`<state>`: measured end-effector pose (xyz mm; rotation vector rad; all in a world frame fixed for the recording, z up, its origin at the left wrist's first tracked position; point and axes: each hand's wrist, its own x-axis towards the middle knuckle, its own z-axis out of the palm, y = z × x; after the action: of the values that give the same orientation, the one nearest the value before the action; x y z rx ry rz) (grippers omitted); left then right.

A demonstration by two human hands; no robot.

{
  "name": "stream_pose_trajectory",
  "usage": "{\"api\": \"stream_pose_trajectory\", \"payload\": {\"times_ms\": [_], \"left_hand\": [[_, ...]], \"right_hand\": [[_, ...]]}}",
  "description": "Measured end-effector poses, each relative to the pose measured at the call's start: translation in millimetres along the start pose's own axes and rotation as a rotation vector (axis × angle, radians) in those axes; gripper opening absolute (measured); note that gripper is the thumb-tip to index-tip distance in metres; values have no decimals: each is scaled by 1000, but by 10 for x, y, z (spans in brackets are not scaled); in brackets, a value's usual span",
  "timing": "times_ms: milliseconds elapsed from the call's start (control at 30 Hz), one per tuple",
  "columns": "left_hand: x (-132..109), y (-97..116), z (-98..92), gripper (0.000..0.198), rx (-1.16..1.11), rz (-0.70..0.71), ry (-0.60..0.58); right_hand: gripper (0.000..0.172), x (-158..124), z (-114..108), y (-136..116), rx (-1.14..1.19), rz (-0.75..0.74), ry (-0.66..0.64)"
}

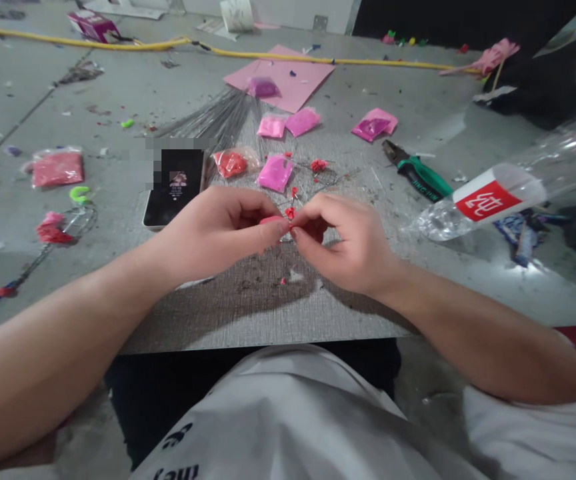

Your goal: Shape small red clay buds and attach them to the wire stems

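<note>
My left hand (233, 227) and my right hand (338, 240) meet over the grey mat (248, 313), fingertips almost touching. A piece of red modelling clay (271, 220) is pinched between my left thumb and forefinger. The fingertips of my right hand close on the right end of that clay. Just beyond the fingers, small red clay bits (291, 212) sit on thin wire. Behind them lie a red clay flower on wire (319, 165), an opened bag of red clay (231, 164) and a bag of pink clay (275, 173).
A phone (175, 187) lies left of the mat's middle, by a bundle of thin wires (218, 120). Green-handled pliers (421, 175) and a tilted plastic bottle (498, 190) are on the right. A yellow cable (268, 57) crosses the back. A wire-and-clay figure (55, 230) lies left.
</note>
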<state>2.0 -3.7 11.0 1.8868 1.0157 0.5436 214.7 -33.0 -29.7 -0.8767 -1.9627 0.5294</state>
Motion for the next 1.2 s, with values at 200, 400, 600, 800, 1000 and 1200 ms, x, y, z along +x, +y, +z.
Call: {"api": "stream_pose_trajectory", "payload": {"times_ms": [200, 400, 600, 800, 1000, 1200], "left_hand": [[0, 10, -1, 24, -24, -23, -23], [6, -2, -33, 21, -53, -24, -15], [17, -19, -61, 21, -84, -11, -39], [25, -61, -63, 20, -168, -6, -38], [14, -86, -57, 20, -236, -11, -40], [4, -42, -50, 17, -203, 20, -57]], "right_hand": [[9, 1, -5, -25, 10, 23, 42], [23, 1, -46, -56, 130, 116, 96], [9, 6, -9, -21, 32, 15, 46], [8, -13, 20, -2, 6, -22, 65], [9, -17, 16, -2, -7, -61, 75], [7, -8, -1, -34, -11, -75, 81]]}}
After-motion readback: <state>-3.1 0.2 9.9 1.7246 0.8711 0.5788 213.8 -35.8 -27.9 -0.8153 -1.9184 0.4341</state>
